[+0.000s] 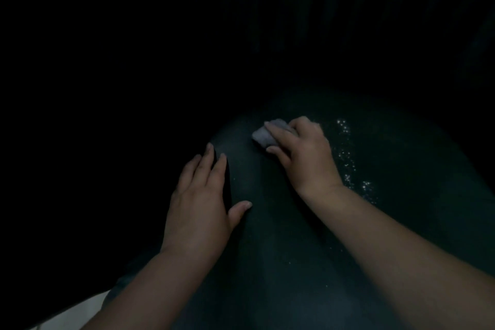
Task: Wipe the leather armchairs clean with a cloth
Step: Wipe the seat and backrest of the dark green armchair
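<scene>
left hand (199, 202) flat with straight fingers, right hand (305, 154) curled, gripping

A dim indoor room is shown, most likely a sitting area, though the darkness leaves the kind of place uncertain. The lower half is filled by a dark, smooth, rounded armchair (281, 222), with small bright specks caught on its surface at the right. A strip of pale floor (72, 313) is seen at the lower left. Everything beyond is lost in black.

Pale grey cloth (263, 133) — dark, white-flecked armchair (375, 169)
</scene>
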A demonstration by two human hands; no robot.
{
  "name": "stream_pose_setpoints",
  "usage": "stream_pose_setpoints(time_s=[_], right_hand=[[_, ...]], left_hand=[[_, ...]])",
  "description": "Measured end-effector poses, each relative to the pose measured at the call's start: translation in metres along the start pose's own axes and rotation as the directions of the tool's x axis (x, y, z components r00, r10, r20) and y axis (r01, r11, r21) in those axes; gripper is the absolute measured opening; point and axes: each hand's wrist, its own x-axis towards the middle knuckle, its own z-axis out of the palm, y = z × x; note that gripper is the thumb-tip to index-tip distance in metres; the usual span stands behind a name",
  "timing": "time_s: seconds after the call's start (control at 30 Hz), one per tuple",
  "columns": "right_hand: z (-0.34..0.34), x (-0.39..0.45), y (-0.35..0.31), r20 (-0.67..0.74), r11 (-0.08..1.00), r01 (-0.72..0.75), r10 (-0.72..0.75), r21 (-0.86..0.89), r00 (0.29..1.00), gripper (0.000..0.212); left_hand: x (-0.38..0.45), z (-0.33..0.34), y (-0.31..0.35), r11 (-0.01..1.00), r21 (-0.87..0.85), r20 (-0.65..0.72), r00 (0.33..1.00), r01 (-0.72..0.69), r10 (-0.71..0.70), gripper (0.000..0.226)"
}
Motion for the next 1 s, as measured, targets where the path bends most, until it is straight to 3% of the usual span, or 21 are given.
stream_pose_setpoints(time_s=[0.07,0.2,0.37,0.43,0.53,0.6,0.73,0.8,0.9,1.0], right_hand=[[-0.008,0.006,0.016,-0.073,0.997,-0.078,0.077,-0.009,0.994,0.04],[-0.033,0.009,0.052,-0.25,0.935,-0.278,0.33,0.221,0.91,0.033],[-0.035,-0.004,0.076,-0.235,0.87,-0.489,0.49,0.065,0.84,0.043],[-0.021,-0.002,0.054,-0.186,0.897,-0.438,0.442,0.066,0.877,0.042],[-0.005,-0.002,0.027,-0.126,0.973,-0.219,0.228,0.078,0.966,0.044],[-0.011,0.001,0.039,-0.182,0.964,-0.247,0.261,0.095,0.948,0.043],[-0.027,0.003,0.076,-0.222,0.852,-0.508,0.523,0.124,0.823,0.041],[-0.021,-0.001,0.059,-0.152,0.889,-0.453,0.459,0.074,0.876,0.039],[-0.008,-0.011,0.021,-0.009,0.966,-0.238,0.24,0.101,0.971,0.043],[-0.016,-0.011,0.029,-0.063,0.956,-0.253,0.264,0.147,0.962,0.043]], left_hand=[[0.005,-0.001,0.005,1.0,0.007,0.002,1.0,-0.021,0.021,0.094],[0.013,-0.002,0.01,0.999,0.034,0.011,0.999,-0.034,0.034,0.099],[0.022,0.003,0.015,0.998,0.062,0.049,0.999,0.009,-0.013,0.108],[0.024,0.004,0.017,0.996,0.084,0.05,0.999,0.017,-0.021,0.11],[0.025,0.004,0.017,0.995,0.096,0.046,0.998,0.025,-0.03,0.111],[0.025,0.004,0.016,0.995,0.096,0.045,0.999,0.021,-0.025,0.111],[0.026,0.006,0.017,0.994,0.104,0.043,0.999,0.018,-0.023,0.111],[0.026,0.007,0.017,0.993,0.111,0.046,0.998,0.026,-0.031,0.112],[0.027,0.006,0.018,0.992,0.123,0.056,0.997,0.04,-0.047,0.113],[0.028,0.003,0.02,0.992,0.122,0.066,0.997,0.035,-0.043,0.113]])
